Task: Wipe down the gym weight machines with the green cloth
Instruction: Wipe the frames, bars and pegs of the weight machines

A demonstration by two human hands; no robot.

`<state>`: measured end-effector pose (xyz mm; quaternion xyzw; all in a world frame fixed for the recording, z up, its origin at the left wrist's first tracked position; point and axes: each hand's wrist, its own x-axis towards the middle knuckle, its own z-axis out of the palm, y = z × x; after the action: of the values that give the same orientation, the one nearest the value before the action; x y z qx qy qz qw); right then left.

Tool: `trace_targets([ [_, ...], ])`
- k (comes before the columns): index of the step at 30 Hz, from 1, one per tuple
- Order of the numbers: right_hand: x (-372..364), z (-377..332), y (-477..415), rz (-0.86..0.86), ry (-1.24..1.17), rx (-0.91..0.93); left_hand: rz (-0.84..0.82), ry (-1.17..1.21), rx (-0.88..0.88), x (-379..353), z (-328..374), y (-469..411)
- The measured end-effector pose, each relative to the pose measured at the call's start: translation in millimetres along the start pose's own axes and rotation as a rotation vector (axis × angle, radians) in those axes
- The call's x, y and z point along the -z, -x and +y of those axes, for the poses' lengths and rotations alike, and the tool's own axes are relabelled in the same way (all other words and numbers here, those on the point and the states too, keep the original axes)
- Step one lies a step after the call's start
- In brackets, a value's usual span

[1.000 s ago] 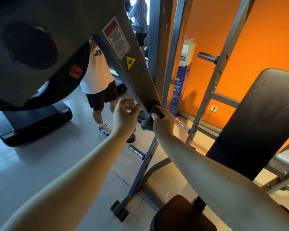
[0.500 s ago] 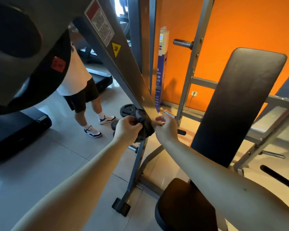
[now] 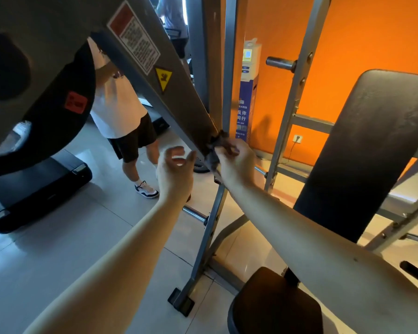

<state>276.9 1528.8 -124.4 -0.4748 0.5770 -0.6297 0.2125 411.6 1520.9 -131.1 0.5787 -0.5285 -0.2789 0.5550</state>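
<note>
At the lower end of the slanted grey beam (image 3: 179, 97), the right hand (image 3: 237, 162) closes its grip on the cloth (image 3: 216, 150), pinching it. The cloth looks dark here and is bunched against the beam's edge. The left hand (image 3: 175, 174) has a loosely curled grip holding nothing, just beside the beam and clear of the cloth. A black backrest pad (image 3: 372, 153) stands tilted at right. A bystander (image 3: 116, 112) stands behind the beam on the tiled floor (image 3: 70, 237).

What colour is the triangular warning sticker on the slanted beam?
The sticker is yellow with a black symbol; head view.
</note>
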Motion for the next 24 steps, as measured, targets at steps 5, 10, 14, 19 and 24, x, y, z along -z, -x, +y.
trace_targets([
  [5, -34.3, 2.9, 2.6, 0.009, 0.013, 0.286, 0.127, 0.077, -0.077, -6.0, 11.4, -7.5],
  [10, -33.1, 59.6, -15.6, 0.039, 0.134, -0.164, 0.164, 0.079, -0.102, -15.3, 3.5, -10.3],
  [14, -38.5, 37.6, -10.7, 0.048, 0.057, -0.073, 0.166, 0.123, -0.155, -24.2, -0.9, -11.6],
  [19, -41.7, 29.0, -4.8, 0.009, -0.124, 0.076, 0.17, 0.152, -0.235, -26.1, -4.1, -12.5],
  [24, -32.3, 54.6, -36.9, 0.057, 0.016, -0.228, 0.194, 0.131, -0.233, -30.5, -1.0, -14.6],
])
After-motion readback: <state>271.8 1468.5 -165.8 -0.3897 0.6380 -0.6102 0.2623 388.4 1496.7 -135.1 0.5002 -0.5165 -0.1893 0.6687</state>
